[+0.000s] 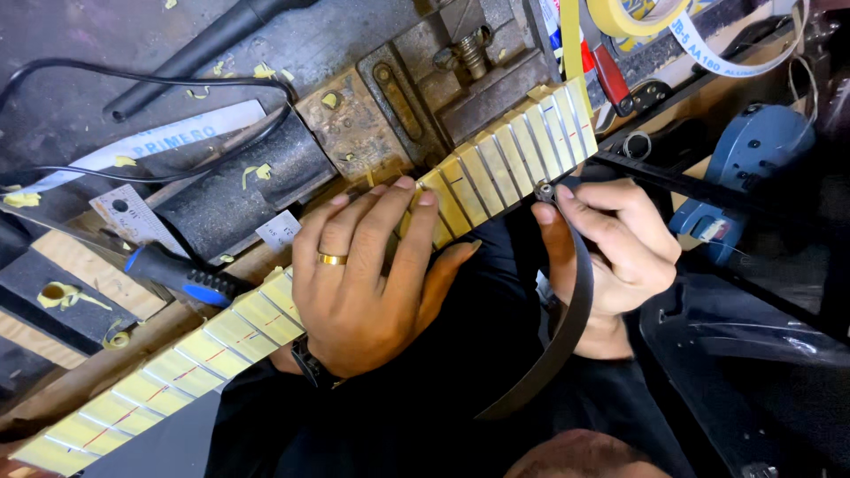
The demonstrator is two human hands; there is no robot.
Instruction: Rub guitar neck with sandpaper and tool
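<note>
Fret-sawing step: left hand [367,279] pressed flat on taped fretboard [496,173]; right hand [611,243] gripping saw [567,301] at edge; next, probably a steady stroke along the slot.

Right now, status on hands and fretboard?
Left hand flat on taped fretboard, pinning it. Right hand gripping a small tool at its edge. Black strap loops below; nothing blocking.
</note>
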